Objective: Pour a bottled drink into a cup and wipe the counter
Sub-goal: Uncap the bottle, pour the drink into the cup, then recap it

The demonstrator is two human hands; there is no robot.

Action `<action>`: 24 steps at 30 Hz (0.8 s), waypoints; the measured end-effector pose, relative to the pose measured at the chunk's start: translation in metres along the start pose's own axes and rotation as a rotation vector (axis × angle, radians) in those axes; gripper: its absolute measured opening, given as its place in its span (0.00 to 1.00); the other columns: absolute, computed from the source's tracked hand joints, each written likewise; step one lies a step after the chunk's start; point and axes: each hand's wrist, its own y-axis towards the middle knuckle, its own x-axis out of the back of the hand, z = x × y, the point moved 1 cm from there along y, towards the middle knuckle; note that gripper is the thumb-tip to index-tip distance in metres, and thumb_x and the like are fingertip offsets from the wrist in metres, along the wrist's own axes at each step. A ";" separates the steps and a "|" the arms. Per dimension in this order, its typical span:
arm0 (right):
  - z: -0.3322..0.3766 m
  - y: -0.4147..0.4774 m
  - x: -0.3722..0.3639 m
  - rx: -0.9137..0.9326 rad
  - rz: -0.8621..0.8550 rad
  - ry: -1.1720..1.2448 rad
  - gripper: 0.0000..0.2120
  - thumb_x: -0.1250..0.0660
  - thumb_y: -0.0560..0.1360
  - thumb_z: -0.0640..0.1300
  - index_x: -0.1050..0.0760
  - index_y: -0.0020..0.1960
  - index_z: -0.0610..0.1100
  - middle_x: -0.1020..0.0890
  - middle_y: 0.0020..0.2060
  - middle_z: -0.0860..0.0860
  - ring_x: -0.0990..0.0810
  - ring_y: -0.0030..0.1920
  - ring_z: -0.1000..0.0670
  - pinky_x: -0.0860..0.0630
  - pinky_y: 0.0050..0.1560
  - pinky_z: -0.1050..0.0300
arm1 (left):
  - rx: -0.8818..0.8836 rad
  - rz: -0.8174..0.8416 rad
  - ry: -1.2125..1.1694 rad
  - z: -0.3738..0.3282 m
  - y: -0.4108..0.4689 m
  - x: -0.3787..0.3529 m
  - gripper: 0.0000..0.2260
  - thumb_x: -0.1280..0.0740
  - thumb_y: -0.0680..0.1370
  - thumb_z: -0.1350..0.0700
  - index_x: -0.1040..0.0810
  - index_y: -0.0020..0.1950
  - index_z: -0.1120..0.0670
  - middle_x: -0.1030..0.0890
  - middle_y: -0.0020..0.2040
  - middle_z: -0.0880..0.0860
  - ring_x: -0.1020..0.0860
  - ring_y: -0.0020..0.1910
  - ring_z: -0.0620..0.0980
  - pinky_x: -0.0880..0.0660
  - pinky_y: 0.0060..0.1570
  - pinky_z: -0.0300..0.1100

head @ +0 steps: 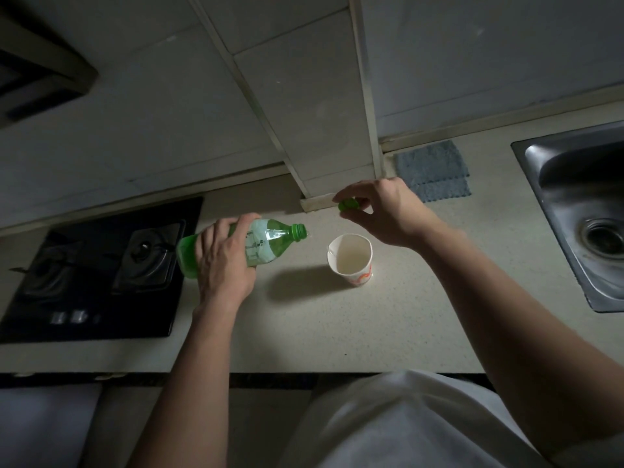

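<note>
Gripping the tilted green bottle [236, 246], the left hand [224, 265] is aiming its open mouth toward the paper cup [351, 260] standing on the tabletop [337, 325]. Pinching the cap [348, 204], the right hand [381, 211] is hovering behind the cup. Pouring looks barely begun; wiping with the cloth [432, 170] remains.

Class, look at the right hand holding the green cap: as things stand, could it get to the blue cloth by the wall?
Probably yes. The right hand hovers just beside the blue cloth, with nothing between them. But its fingers pinch the green cap, so that likely needs putting down first.
</note>
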 end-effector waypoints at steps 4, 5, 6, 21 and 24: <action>0.000 -0.001 0.002 -0.003 -0.001 0.009 0.14 0.31 0.77 0.47 0.20 0.62 0.47 0.15 0.54 0.50 0.16 0.48 0.53 0.18 0.51 0.56 | 0.003 0.000 0.010 -0.001 0.000 0.001 0.39 0.21 0.61 0.63 0.32 0.66 0.39 0.26 0.61 0.49 0.30 0.64 0.54 0.37 0.68 0.52; 0.000 -0.002 0.002 -0.002 0.000 0.007 0.14 0.31 0.77 0.47 0.20 0.61 0.47 0.15 0.54 0.50 0.16 0.48 0.53 0.18 0.51 0.56 | 0.001 -0.001 0.008 -0.002 0.001 0.001 0.39 0.21 0.62 0.62 0.32 0.67 0.40 0.26 0.61 0.49 0.30 0.64 0.54 0.37 0.68 0.52; 0.000 -0.002 0.002 -0.001 0.001 0.004 0.14 0.31 0.77 0.47 0.20 0.61 0.47 0.15 0.54 0.50 0.16 0.48 0.53 0.18 0.51 0.55 | 0.000 -0.002 0.006 -0.002 0.001 0.002 0.39 0.21 0.62 0.62 0.32 0.67 0.40 0.26 0.61 0.49 0.30 0.64 0.55 0.37 0.68 0.52; 0.001 -0.009 0.008 -0.003 0.012 0.004 0.14 0.31 0.77 0.46 0.21 0.62 0.46 0.16 0.55 0.49 0.17 0.50 0.53 0.18 0.51 0.57 | -0.033 -0.026 0.011 -0.013 0.004 0.006 0.39 0.23 0.62 0.64 0.32 0.66 0.39 0.27 0.60 0.48 0.30 0.63 0.53 0.37 0.67 0.51; 0.002 -0.009 0.008 0.010 0.011 -0.002 0.14 0.31 0.77 0.45 0.21 0.62 0.45 0.16 0.56 0.48 0.17 0.50 0.52 0.18 0.51 0.57 | -0.040 -0.027 0.009 -0.015 0.005 0.007 0.39 0.23 0.62 0.64 0.32 0.66 0.39 0.27 0.61 0.49 0.30 0.62 0.54 0.37 0.67 0.51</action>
